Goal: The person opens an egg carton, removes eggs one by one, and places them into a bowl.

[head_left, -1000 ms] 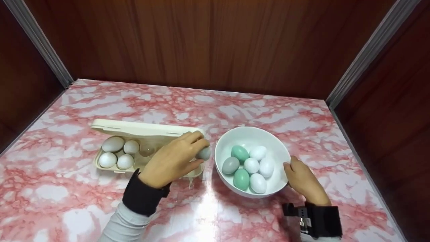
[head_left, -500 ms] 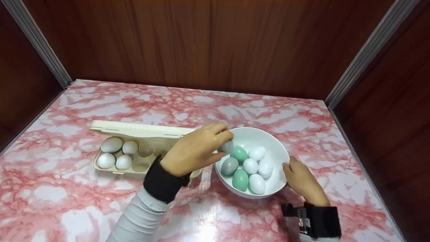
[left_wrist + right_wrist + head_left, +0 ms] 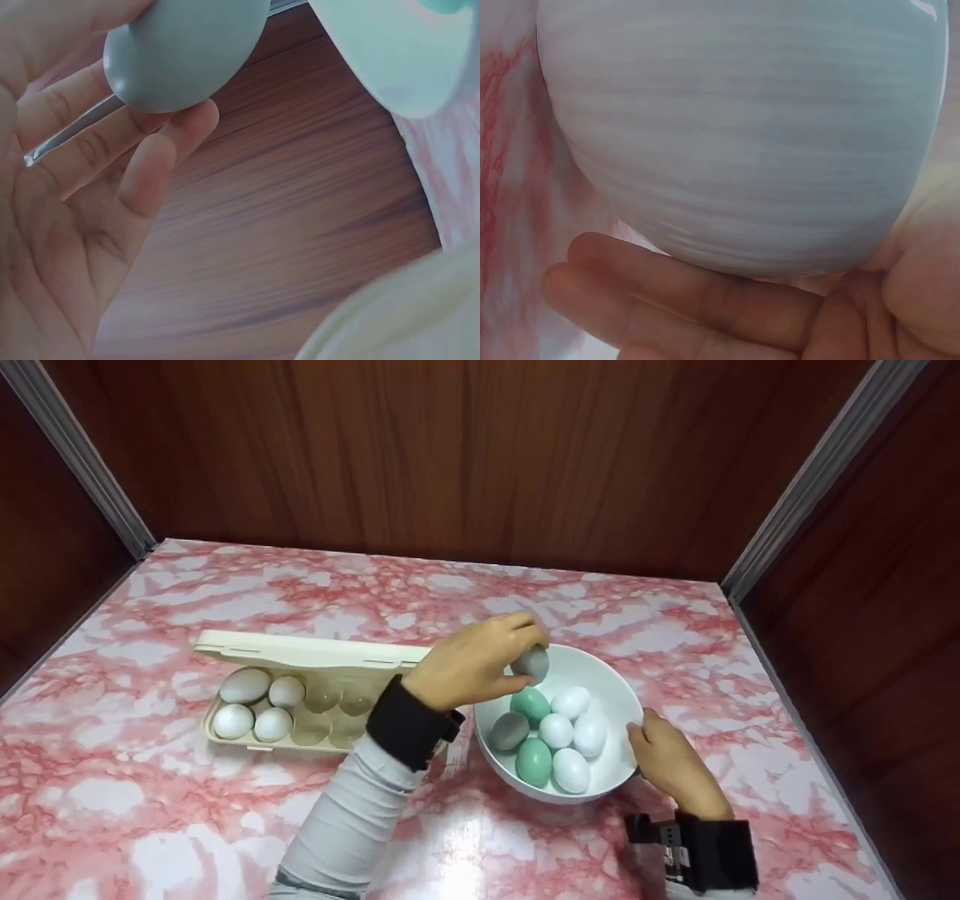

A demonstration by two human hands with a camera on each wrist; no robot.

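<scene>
My left hand (image 3: 480, 664) pinches a grey egg (image 3: 531, 663) in its fingertips, just above the far left rim of the white bowl (image 3: 600, 675). The left wrist view shows that grey egg (image 3: 184, 49) held by thumb and fingers (image 3: 161, 161). Several white, green and grey eggs (image 3: 555, 731) lie in the bowl. My right hand (image 3: 667, 761) holds the bowl's right side; in the right wrist view its fingers (image 3: 705, 300) curl under the bowl's wall (image 3: 742, 127). The open cream egg carton (image 3: 300, 656) sits left of the bowl, with several pale eggs (image 3: 251, 705) at its left end.
Everything stands on a pink marbled table (image 3: 225, 585). Dark wooden walls (image 3: 450, 450) close in the back and both sides, with metal corner strips (image 3: 810, 480). Black bands sit on both wrists (image 3: 409, 724).
My left hand has carried the grey egg from the carton's right end, up and to the right, to above the bowl's rim. The right hand stays on the bowl.
</scene>
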